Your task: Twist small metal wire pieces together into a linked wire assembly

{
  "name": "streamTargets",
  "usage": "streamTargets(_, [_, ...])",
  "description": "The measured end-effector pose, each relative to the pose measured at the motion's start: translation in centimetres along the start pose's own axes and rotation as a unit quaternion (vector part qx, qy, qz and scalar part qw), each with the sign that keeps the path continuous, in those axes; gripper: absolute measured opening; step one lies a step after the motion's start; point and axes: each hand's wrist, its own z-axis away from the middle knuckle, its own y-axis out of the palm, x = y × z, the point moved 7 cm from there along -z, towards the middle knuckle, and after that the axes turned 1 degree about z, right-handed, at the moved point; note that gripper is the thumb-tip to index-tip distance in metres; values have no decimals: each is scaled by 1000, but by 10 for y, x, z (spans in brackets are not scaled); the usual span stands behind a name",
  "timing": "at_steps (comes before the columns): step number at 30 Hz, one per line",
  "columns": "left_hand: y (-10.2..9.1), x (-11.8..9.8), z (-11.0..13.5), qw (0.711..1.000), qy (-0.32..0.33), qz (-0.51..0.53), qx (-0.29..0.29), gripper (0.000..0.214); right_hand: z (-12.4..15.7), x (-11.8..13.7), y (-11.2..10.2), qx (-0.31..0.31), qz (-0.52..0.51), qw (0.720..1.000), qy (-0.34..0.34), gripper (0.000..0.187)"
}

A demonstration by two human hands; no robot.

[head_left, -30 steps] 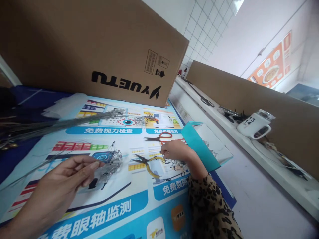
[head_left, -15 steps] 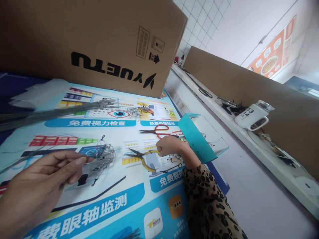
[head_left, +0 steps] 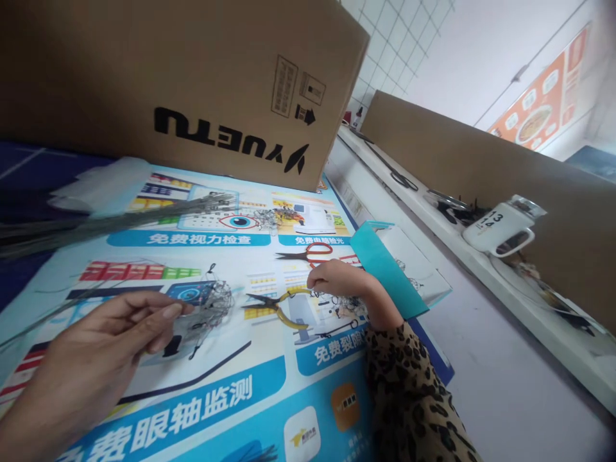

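Note:
My left hand (head_left: pixel 129 327) is at the lower left, thumb and forefinger pinched on what looks like thin wire. Just beyond its fingertips is a tangled clump of fine wire (head_left: pixel 219 305) with small dark twisted loops. My right hand (head_left: pixel 337 277), in a leopard-print sleeve (head_left: pixel 414 385), is closed low over a scatter of small wire pieces (head_left: pixel 344 309); what its fingers grip is hidden. Beside it lie yellow-handled pliers (head_left: pixel 282 308), jaws apart and pointing left, one handle end close to the fingers. Red-handled scissors (head_left: pixel 308 255) lie just behind this hand.
A large cardboard box (head_left: pixel 216 77) stands at the back. A bundle of grey wires (head_left: pixel 144 218) lies at left, near a white translucent sheet (head_left: pixel 103 183). A teal-flapped box (head_left: pixel 389 269) sits right of my right hand. On the ledge at right stands a white mug (head_left: pixel 500 228).
The whole view has shifted slightly, so everything sits a little further right. Both hands keep nearly the same pose and place over the table.

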Motion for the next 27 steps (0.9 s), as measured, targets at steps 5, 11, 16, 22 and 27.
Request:
streamTargets(5, [7, -5, 3, 998, -6, 22, 54, 28, -1, 6, -9, -55, -68, 996, -25, 25])
streamTargets(11, [9, -12, 5, 999, -5, 13, 53, 28, -4, 7, -9, -88, -127, 988, -10, 27])
streamTargets(16, [12, -11, 4, 998, -5, 7, 70, 25, -3, 14, -13, -93, -172, 980, -28, 25])
streamTargets(22, [12, -13, 5, 998, -9, -2, 69, 28, -3, 8, -9, -74, -202, 977, 9, 19])
streamTargets(27, [13, -13, 6, 997, -9, 5, 75, 26, -4, 0, -4, -66, -153, 986, 17, 16])
